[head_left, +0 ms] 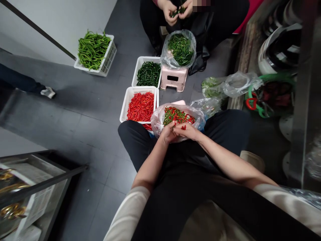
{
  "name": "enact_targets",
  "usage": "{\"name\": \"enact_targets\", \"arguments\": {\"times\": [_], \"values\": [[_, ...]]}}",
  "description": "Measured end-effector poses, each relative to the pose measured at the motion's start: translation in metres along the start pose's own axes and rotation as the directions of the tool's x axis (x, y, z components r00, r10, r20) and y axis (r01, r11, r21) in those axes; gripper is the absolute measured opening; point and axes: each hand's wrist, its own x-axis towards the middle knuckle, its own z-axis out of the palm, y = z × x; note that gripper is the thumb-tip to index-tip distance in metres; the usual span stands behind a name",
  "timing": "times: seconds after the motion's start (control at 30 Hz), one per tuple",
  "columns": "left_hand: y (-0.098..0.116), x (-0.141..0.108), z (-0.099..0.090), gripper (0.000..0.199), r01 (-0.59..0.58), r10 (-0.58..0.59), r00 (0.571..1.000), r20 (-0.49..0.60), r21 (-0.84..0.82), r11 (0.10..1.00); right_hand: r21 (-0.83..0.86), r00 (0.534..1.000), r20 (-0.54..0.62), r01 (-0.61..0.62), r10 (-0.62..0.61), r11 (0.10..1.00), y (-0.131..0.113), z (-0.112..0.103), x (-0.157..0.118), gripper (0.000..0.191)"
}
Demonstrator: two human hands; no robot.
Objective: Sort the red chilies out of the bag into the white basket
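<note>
My left hand (168,132) and my right hand (187,131) meet over a clear plastic bag (156,119) between my knees. Both have their fingers closed, pinching red chili peppers (184,127); bits of red show at the fingertips, though the exact grip is partly hidden. Inside the open bag lie green stems (170,115) mixed with red chilies. Just left of the bag, a white basket (122,112) holds a heap of small red chilies (140,106).
Behind it stands a white basket (135,72) of dark green chilies. Across from me, a person's hands (177,11) work on green peppers above a bagged heap (182,50) on a pink stool (173,77). Another basket (108,57) holds long green peppers. Shelving (298,134) stands right.
</note>
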Motion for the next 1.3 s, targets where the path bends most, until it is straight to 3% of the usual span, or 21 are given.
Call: {"name": "enact_targets", "arguments": {"times": [0.1,0.17,0.27,0.43,0.53,0.63,0.73,0.9,0.97,1.03,1.1,1.2,1.27,1.3], "values": [[0.001,-0.001,-0.002,0.014,-0.091,0.091,0.996,0.023,-0.013,0.996,-0.073,0.997,-0.051,-0.069,0.065,0.995,0.001,-0.015,0.003,0.032],[0.004,-0.001,-0.004,0.011,-0.162,0.161,0.987,0.026,0.043,0.986,-0.178,0.966,-0.244,-0.130,0.084,0.975,0.010,-0.026,0.006,0.031],[0.006,0.000,-0.005,0.012,-0.222,0.220,0.975,0.032,0.188,0.957,-0.220,0.872,-0.488,-0.171,0.044,0.960,0.028,-0.028,0.012,0.030],[-0.001,0.003,-0.005,0.016,-0.267,0.250,0.962,0.107,0.546,0.794,0.033,0.876,-0.478,-0.060,0.068,0.998,0.046,-0.011,0.022,0.027],[-0.005,0.005,-0.009,0.017,-0.275,0.207,0.961,0.183,0.551,0.788,0.254,0.843,-0.519,-0.008,0.143,0.967,0.046,-0.009,0.022,0.035],[-0.009,0.010,-0.014,0.020,-0.260,0.196,0.965,0.172,0.575,0.776,0.449,0.865,-0.427,-0.049,0.263,0.892,0.044,-0.011,0.019,0.045],[-0.013,0.015,-0.016,0.021,-0.243,0.191,0.970,0.152,0.659,0.712,0.439,0.896,-0.342,-0.114,0.283,0.891,0.043,-0.007,0.017,0.048],[-0.002,0.013,-0.012,0.022,-0.274,0.259,0.950,0.171,0.855,0.440,0.341,0.895,-0.395,-0.066,0.206,0.938,0.043,-0.005,0.018,0.043],[0.008,0.010,-0.010,0.022,-0.306,0.278,0.938,0.205,0.867,0.393,0.350,0.895,-0.402,-0.045,0.194,0.936,0.038,-0.010,0.021,0.041],[0.018,0.006,-0.009,0.022,-0.323,0.307,0.931,0.199,0.842,0.433,0.294,0.901,-0.401,-0.047,0.168,0.955,0.030,-0.014,0.025,0.037],[0.026,0.004,-0.007,0.022,-0.289,0.292,0.947,0.135,0.757,0.586,0.083,0.891,-0.450,-0.014,0.050,0.996,0.020,-0.015,0.030,0.029],[0.035,0.003,-0.008,0.023,-0.112,0.101,0.994,0.047,0.416,0.902,-0.342,0.865,-0.451,0.059,-0.219,0.938,0.007,-0.008,0.035,0.016],[0.039,0.003,-0.012,0.025,-0.002,-0.004,0.999,0.038,0.167,0.986,-0.431,0.883,-0.381,0.093,-0.274,0.898,-0.001,-0.001,0.039,0.014],[0.040,0.003,-0.015,0.025,0.024,-0.026,0.999,0.021,0.085,0.996,-0.387,0.890,-0.380,0.096,-0.253,0.917,-0.005,0.002,0.042,0.013]]}}
